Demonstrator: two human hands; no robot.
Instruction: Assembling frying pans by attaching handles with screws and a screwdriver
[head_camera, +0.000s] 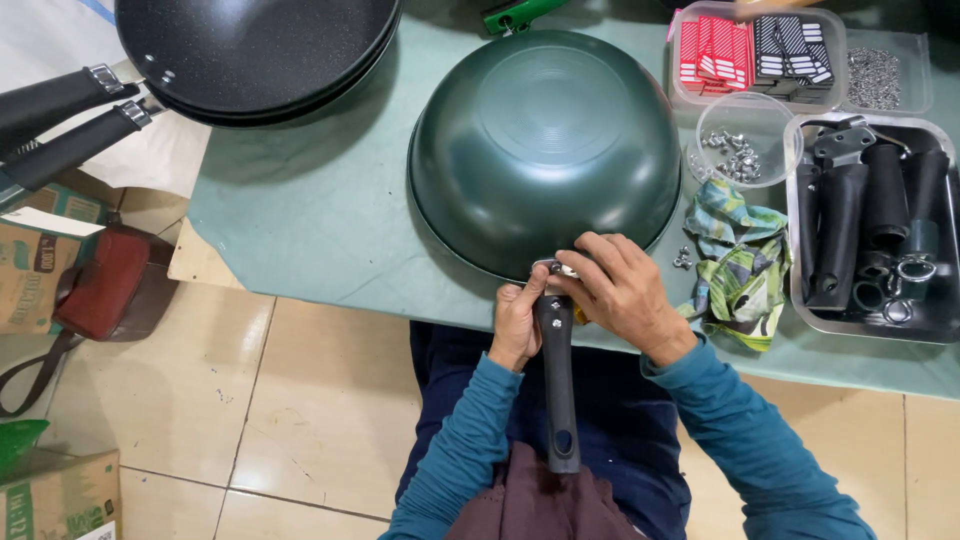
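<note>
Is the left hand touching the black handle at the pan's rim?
Touching. The head view shows the left hand wrapped around the black handle just below the upturned green pan.

At the centre of the frame we see a dark green pan (545, 150) lying bottom up on a pale green table cover (300, 210). Its handle (558, 390) is black, with silver metal where it meets the pan. Upper left, stacked pans (255, 50) are speckled black inside. Right of centre lies a crumpled cloth (740, 265) patterned in green, blue and white. Upper right, a clear box (755, 50) holds red-and-white and black-and-white striped pieces. The sleeves (760, 440) are teal. The floor tiles (270, 400) are beige.
</note>
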